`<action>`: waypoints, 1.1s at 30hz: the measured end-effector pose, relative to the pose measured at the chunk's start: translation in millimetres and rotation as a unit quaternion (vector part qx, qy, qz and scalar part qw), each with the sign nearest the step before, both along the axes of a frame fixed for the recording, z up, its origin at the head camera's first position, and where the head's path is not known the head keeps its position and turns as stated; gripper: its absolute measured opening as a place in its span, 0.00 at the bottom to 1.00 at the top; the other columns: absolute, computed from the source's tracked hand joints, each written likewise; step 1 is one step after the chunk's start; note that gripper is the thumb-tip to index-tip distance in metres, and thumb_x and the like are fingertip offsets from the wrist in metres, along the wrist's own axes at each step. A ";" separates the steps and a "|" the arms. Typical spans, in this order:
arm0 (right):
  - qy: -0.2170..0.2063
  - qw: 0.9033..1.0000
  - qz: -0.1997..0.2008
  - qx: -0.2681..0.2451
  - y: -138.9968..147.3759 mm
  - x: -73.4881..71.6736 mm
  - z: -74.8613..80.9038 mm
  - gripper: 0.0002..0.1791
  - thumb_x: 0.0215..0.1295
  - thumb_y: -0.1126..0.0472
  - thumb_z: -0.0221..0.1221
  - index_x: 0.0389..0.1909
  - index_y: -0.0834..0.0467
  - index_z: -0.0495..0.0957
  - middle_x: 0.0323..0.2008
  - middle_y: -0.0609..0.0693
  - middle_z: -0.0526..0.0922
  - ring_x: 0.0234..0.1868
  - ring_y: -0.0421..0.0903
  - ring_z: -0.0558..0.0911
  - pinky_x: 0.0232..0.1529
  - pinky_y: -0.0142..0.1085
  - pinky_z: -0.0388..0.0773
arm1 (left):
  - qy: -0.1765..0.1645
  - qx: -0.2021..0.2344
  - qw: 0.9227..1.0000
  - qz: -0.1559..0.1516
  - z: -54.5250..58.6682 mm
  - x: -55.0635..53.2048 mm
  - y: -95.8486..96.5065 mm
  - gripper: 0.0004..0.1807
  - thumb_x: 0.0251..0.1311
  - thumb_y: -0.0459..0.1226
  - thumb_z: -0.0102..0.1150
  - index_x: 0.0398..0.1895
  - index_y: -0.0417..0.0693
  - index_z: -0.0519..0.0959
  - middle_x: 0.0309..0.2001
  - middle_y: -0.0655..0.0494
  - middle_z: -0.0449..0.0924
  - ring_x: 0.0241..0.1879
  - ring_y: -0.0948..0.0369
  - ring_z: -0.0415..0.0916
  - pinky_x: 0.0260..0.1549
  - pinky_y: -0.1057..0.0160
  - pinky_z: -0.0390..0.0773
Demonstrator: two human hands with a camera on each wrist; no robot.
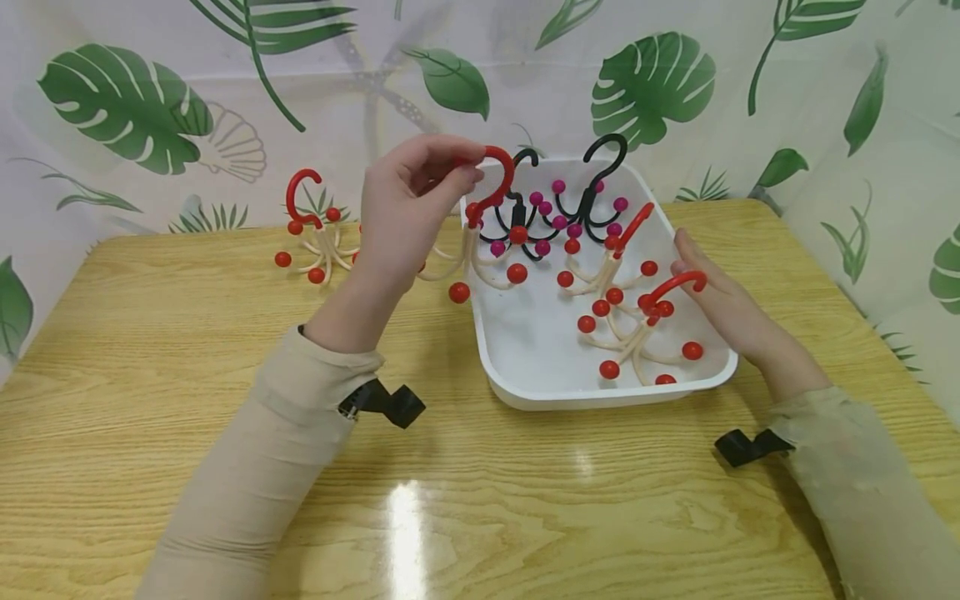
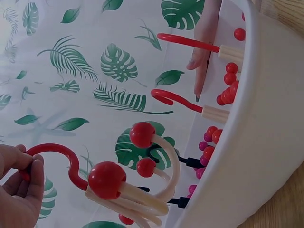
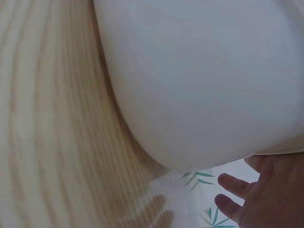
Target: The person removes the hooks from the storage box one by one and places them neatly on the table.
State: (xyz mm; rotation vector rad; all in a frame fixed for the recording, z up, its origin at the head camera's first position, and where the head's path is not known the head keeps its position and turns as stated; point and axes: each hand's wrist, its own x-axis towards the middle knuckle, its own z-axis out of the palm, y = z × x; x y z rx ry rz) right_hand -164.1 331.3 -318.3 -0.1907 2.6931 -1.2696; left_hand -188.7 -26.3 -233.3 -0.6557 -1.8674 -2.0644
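My left hand [image 1: 420,196] pinches the tip of a red hook on a cream hanger [image 1: 501,185] with curved arms and red ball ends. This hanger hangs upright over the left rim of a white plastic bin [image 1: 525,398]. My right hand [image 1: 723,312] lies against the bin's right side with fairly straight fingers; in the right wrist view those fingers are spread beside the bin wall. Inside the bin, two red-hooked cream hangers, one nearer the front [image 1: 637,337] and one behind it [image 1: 609,271], lean right. Two black hangers [image 1: 587,204] with magenta balls stand at the back.
Another red-hooked cream hanger [image 1: 322,242] stands on the wooden table [image 1: 187,350], left of the bin and partly hidden by my left hand. A leaf-patterned cloth [image 1: 525,83] hangs behind the table's back edge. Black mounts sit on both wrists.
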 end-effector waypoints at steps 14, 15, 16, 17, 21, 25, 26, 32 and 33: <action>-0.003 1.000 -0.001 -0.001 0.3 -0.5 -0.6 0.34 0.74 0.44 0.36 0.75 0.42 0.34 0.75 0.46 0.31 0.73 0.48 0.29 0.66 0.63 0.31 | -0.017 0.009 0.999 0.046 -0.3 -12.9 -25.1 0.09 0.61 0.27 0.59 0.43 0.36 0.81 0.42 0.46 0.81 0.41 0.55 0.79 0.47 0.63 0.78; -0.003 1.000 -0.001 0.001 0.4 -0.5 -0.5 0.34 0.74 0.44 0.37 0.75 0.43 0.34 0.75 0.46 0.31 0.73 0.48 0.29 0.66 0.63 0.31 | -0.021 0.009 0.998 0.050 -0.3 -13.7 -26.4 0.09 0.61 0.27 0.59 0.43 0.36 0.82 0.42 0.46 0.81 0.42 0.55 0.79 0.47 0.63 0.78; -0.002 1.000 -0.001 0.001 0.6 -0.7 -0.6 0.34 0.74 0.44 0.37 0.75 0.43 0.34 0.75 0.46 0.31 0.73 0.48 0.29 0.66 0.62 0.31 | -0.025 0.009 0.998 0.054 -0.5 -14.5 -27.5 0.09 0.61 0.28 0.59 0.43 0.37 0.82 0.42 0.46 0.81 0.42 0.55 0.79 0.48 0.63 0.78; -0.001 1.000 0.000 0.002 0.7 -0.9 -0.5 0.34 0.74 0.44 0.36 0.75 0.43 0.34 0.75 0.47 0.31 0.73 0.48 0.29 0.67 0.62 0.31 | -0.030 0.010 0.998 0.058 -0.7 -15.4 -28.5 0.08 0.61 0.28 0.60 0.43 0.37 0.82 0.43 0.45 0.81 0.42 0.55 0.79 0.48 0.64 0.77; 0.000 1.000 0.001 0.001 1.1 -1.7 -0.2 0.34 0.75 0.45 0.36 0.75 0.47 0.35 0.75 0.48 0.30 0.73 0.48 0.29 0.68 0.59 0.29 | -0.043 0.022 0.997 0.066 -3.6 -19.8 -32.3 0.08 0.60 0.29 0.61 0.42 0.38 0.82 0.42 0.44 0.80 0.42 0.53 0.79 0.48 0.64 0.77; -0.003 1.000 0.000 0.000 1.1 -2.3 0.2 0.34 0.75 0.45 0.35 0.75 0.48 0.35 0.75 0.49 0.30 0.73 0.49 0.28 0.68 0.58 0.28 | -0.047 0.033 0.996 0.072 -7.8 -23.9 -36.0 0.07 0.60 0.28 0.61 0.40 0.38 0.83 0.41 0.44 0.80 0.41 0.53 0.79 0.48 0.63 0.77; -0.005 1.000 0.000 -0.001 1.0 -2.3 0.3 0.34 0.75 0.45 0.35 0.75 0.49 0.35 0.75 0.49 0.30 0.73 0.49 0.28 0.68 0.58 0.28 | -0.048 0.033 0.996 0.075 -8.7 -24.6 -36.9 0.06 0.60 0.28 0.61 0.40 0.38 0.83 0.41 0.45 0.80 0.40 0.53 0.79 0.48 0.64 0.77; -0.001 1.000 0.001 0.002 0.9 -2.4 0.0 0.34 0.75 0.45 0.36 0.75 0.49 0.35 0.75 0.49 0.31 0.73 0.49 0.29 0.68 0.58 0.30 | -0.066 0.004 0.993 0.096 -15.3 -27.7 -41.3 0.05 0.61 0.30 0.60 0.39 0.40 0.83 0.40 0.48 0.81 0.42 0.55 0.78 0.48 0.65 0.77; 0.000 1.000 0.002 0.002 1.0 -2.4 -0.1 0.34 0.75 0.45 0.36 0.75 0.48 0.35 0.75 0.49 0.31 0.73 0.49 0.29 0.68 0.58 0.30 | -0.069 -0.001 0.993 0.098 -16.9 -28.6 -41.8 0.05 0.61 0.30 0.60 0.39 0.40 0.83 0.41 0.48 0.81 0.42 0.56 0.78 0.48 0.65 0.76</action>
